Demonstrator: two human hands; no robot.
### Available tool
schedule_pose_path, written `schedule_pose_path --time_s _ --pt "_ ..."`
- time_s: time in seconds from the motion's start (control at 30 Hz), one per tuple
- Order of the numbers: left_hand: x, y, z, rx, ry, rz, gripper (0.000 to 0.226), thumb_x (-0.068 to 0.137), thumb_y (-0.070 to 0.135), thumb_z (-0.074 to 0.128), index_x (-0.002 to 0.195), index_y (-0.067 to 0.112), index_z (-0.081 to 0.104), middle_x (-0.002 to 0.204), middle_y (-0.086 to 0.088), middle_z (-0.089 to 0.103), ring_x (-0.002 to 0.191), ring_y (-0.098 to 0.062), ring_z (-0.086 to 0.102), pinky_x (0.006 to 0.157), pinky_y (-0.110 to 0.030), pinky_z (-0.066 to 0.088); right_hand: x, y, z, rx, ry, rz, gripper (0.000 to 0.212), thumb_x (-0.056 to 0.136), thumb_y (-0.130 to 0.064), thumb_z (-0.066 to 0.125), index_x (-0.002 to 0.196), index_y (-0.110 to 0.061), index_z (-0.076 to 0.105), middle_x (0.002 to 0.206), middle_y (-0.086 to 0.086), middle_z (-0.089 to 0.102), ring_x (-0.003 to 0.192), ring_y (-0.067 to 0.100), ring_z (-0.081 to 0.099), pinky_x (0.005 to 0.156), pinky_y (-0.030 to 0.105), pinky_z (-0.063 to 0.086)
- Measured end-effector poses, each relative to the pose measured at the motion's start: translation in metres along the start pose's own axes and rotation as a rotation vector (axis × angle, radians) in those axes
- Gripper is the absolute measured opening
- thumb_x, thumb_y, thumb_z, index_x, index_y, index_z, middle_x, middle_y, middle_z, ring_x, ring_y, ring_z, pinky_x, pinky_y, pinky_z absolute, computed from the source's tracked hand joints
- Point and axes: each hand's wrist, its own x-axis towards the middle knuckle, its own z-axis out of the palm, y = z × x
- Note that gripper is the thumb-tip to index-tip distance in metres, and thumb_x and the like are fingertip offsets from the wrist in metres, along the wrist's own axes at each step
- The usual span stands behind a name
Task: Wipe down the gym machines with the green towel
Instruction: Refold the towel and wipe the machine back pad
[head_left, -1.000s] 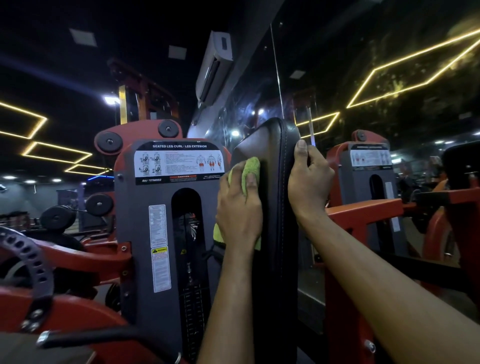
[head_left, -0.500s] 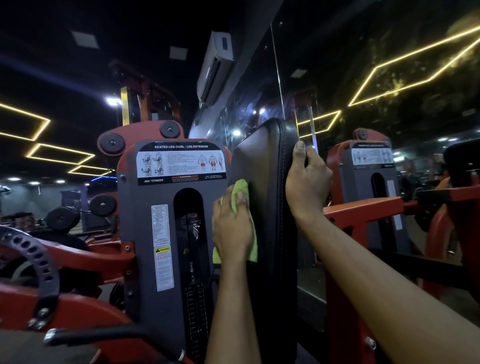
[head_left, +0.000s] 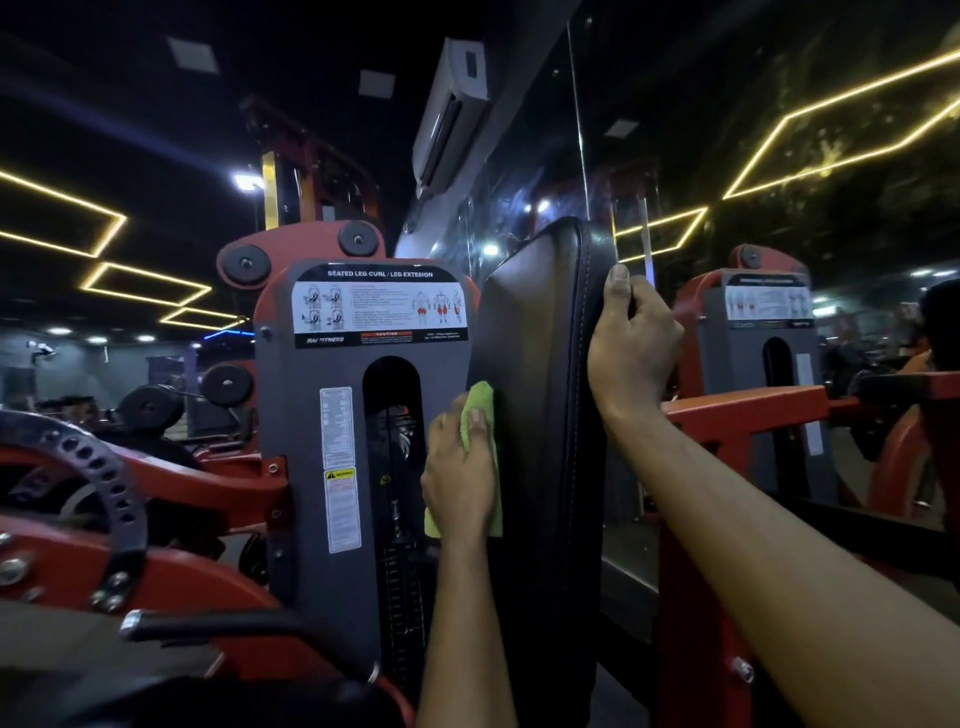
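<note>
A tall black padded backrest (head_left: 540, 374) of a red and grey leg curl machine (head_left: 311, 467) stands upright in the middle of the view. My left hand (head_left: 460, 475) presses the green towel (head_left: 480, 402) flat against the pad's left face, about halfway down, fingers laid over the cloth. My right hand (head_left: 631, 348) grips the pad's right edge near the top, thumb on the front and fingers curled behind it.
A grey weight-stack cover with instruction labels (head_left: 379, 312) stands just left of the pad. A red frame with a perforated black adjuster (head_left: 104, 478) fills the lower left. A mirror wall (head_left: 753, 182) on the right reflects the machine.
My left hand has slid the green towel down the pad's left face from near the top to about mid-height. My right hand has kept its hold on the pad's edge.
</note>
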Motion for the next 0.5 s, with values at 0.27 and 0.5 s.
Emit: schedule_pose_path --time_s 0.27,0.5 --pt "-0.035 0.050 -0.011 -0.050 -0.009 0.211 0.032 0.103 0.049 0.044 0.134 0.048 0.053 0.138 0.019 0.050 0.122 -0.005 0.052 0.093 -0.024 0.037 -0.016 -0.004 -0.017 -0.038 -0.142 0.053 0.040 0.110 -0.042 0.034 0.096 -0.014 0.058 0.070 -0.005 0.050 0.065 0.011 0.050 0.059 0.028 0.038" --pt "-0.087 0.005 -0.016 -0.129 0.055 0.163 0.032 0.102 0.046 0.050 0.132 0.040 0.058 0.136 0.019 0.052 0.124 0.001 0.050 0.095 -0.013 0.037 -0.070 0.013 -0.035 -0.063 -0.204 0.074 0.034 0.111 -0.041 0.033 0.093 -0.021 0.054 0.063 -0.007 0.045 0.060 0.009 0.047 0.056 0.031 0.033"
